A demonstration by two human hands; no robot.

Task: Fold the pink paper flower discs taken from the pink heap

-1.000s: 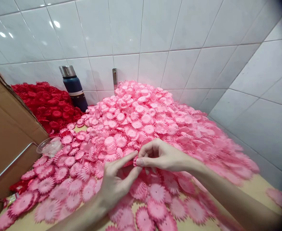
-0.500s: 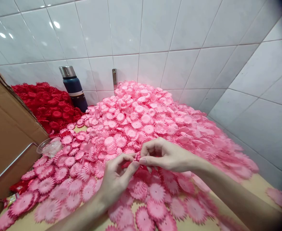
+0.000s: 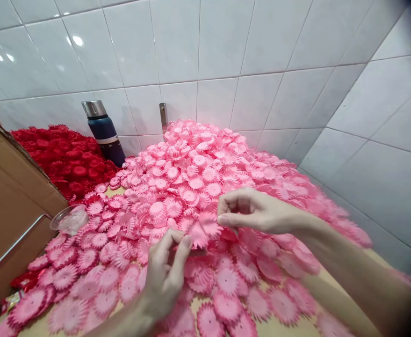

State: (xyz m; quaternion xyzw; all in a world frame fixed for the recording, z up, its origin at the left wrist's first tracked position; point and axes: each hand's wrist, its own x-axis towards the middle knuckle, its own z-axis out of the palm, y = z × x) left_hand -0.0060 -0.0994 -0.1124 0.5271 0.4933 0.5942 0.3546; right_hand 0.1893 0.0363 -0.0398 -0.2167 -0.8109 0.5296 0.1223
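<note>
Pink scallop-edged flower pieces (image 3: 201, 230) stretch between my two hands, slightly blurred. The thumb and index finger of my left hand (image 3: 166, 264) pinch their lower left edge. On the other side, my right hand (image 3: 252, 211) has thumb and fingertips closed at the edge of the upper right piece. Whether these are separate pieces or joined layers I cannot tell. Under and behind both hands spreads a large heap of similar pink flower pieces (image 3: 205, 164), each round with a fringed rim. Small dark centre holes show in some near the front.
A dark blue bottle (image 3: 105, 135) with a steel cap stands by the tiled wall (image 3: 219, 42). Left of it is a red heap of flower pieces (image 3: 65, 157). A cardboard box (image 3: 12, 196) borders the left side, beside a clear plastic bowl (image 3: 68, 219). Yellowish tabletop (image 3: 121, 191) shows in gaps.
My hands have moved apart, the right one up and rightward, the left one slightly left. The bunched pink pieces between them are now spread out flat. The view has shifted slightly.
</note>
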